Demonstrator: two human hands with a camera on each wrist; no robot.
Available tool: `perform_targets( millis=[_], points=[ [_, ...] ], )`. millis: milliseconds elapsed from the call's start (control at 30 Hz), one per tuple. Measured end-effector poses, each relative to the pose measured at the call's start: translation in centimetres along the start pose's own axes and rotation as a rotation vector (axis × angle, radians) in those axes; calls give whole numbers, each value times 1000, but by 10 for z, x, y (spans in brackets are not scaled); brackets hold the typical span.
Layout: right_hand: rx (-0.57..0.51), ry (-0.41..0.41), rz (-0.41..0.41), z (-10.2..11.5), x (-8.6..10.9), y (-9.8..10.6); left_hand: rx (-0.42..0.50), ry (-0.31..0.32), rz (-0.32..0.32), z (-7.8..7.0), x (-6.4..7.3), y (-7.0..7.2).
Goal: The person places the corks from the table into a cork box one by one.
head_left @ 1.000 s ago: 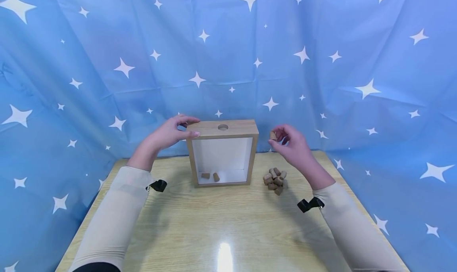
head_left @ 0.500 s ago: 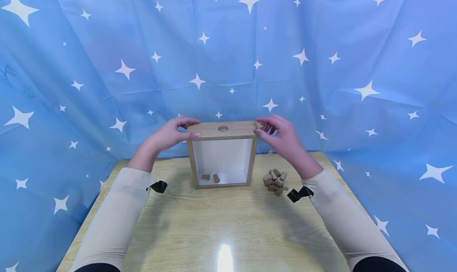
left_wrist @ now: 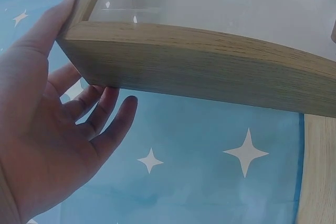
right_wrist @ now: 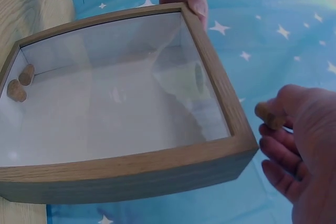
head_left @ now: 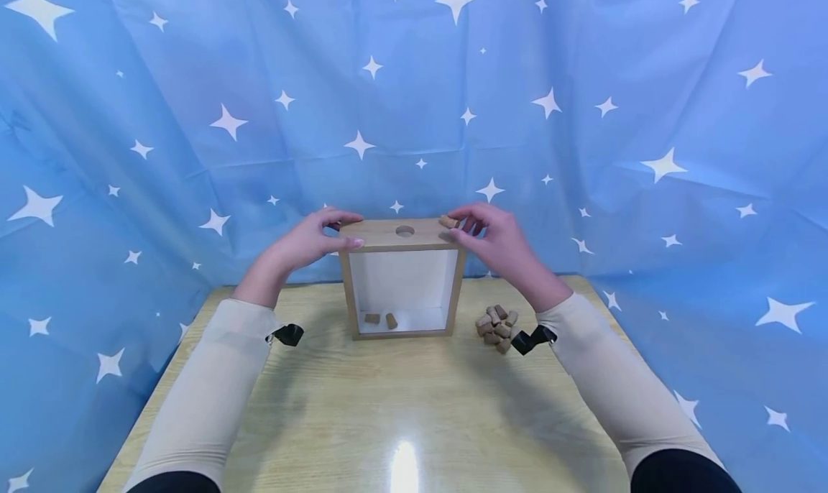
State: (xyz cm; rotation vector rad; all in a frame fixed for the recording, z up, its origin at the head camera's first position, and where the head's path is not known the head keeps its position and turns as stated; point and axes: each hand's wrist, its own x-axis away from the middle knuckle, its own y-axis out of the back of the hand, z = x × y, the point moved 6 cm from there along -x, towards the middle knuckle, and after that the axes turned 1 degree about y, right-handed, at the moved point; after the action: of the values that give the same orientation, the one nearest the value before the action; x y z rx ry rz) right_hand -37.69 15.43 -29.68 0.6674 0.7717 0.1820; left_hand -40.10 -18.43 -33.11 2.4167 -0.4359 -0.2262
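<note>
A wooden shadow box with a clear front and a round hole in its top stands upright on the table. My left hand grips its upper left corner, thumb at the front edge and fingers behind, as the left wrist view also shows. Between thumb and fingertips, my right hand pinches a cork over the top's right end, right of the hole. In the right wrist view this cork appears just beyond the frame's edge. Two corks, one tilted and one lying, rest inside at the bottom.
A small heap of several corks lies on the wooden table, right of the box. Behind the table hangs a blue curtain with white stars, close to the box's back.
My right hand has carried the cork leftward from beside the box, above the heap, to over the top's right end. My left hand keeps its hold on the corner.
</note>
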Motion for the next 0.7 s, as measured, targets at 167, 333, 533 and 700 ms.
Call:
perform_targets(
  millis=[167, 333, 533, 700],
  points=[
    [-26, -14, 44, 4, -10, -6, 1, 3, -7, 0, 0, 1],
    [-28, -48, 98, 9, -19, -14, 2, 5, -5, 0, 0, 0],
    [-40, -27, 160, 15, -31, -24, 0, -11, -3, 1, 0, 0],
    [-60, 13, 193, 18, -39, -31, -12, -22, -12, 1, -1, 1]
  ],
)
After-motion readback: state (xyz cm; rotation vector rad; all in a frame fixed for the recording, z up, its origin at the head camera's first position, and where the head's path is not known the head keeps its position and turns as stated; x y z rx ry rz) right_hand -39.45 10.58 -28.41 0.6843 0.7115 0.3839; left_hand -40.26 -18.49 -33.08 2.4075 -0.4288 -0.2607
